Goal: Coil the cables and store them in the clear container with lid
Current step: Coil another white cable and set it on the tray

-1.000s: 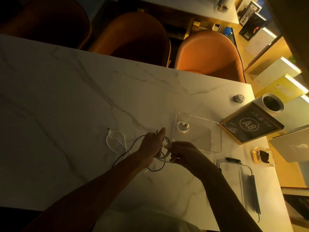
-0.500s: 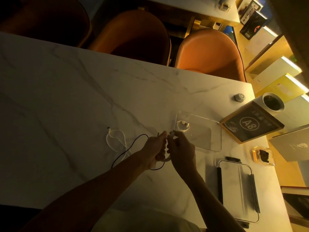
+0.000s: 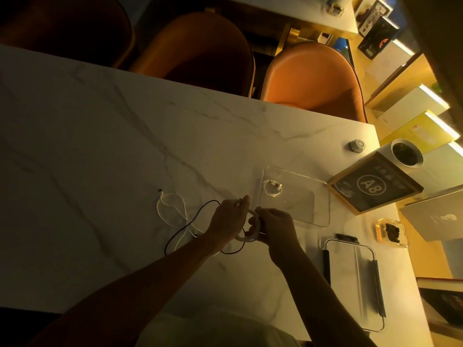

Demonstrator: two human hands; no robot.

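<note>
A pale white cable wound into a small round coil [image 3: 253, 227] is held between both hands just above the white marble tabletop [image 3: 100, 151]. The left hand [image 3: 229, 221] has its fingers curled around the coil's left side, thumb and forefinger pinched on a cable end that pokes up past the fingertips [image 3: 246, 199]. The right hand [image 3: 276, 225] closes its fingers on the coil's right side, the loop passing between its thumb and fingers.

Under and to the left of the left hand lies a thin black cable [image 3: 193, 222] in a loose open loop on the tabletop, running beneath the wrist. It crosses a loose white cable [image 3: 172, 209] that lies further left, uncoiled, with its plug end pointing away from the person.

Just beyond the fingertips of the right hand sits the clear rectangular plastic container [image 3: 323, 204], open. One small coiled white cable [image 3: 272, 187] already lies in its near left corner. To the right of the right forearm, the clear container lid with dark clip edges [image 3: 355, 284] lies flat on the tabletop, apart from the container.

Past the container stand a wood-framed black sign marked A8 [image 3: 375, 187], a white cylindrical cup with dark contents [image 3: 407, 155] and a small round silver knob [image 3: 357, 145]. A small amber glass dish [image 3: 392, 232] sits right of the lid. Orange chairs [image 3: 313, 78] line the far edge of the table.
</note>
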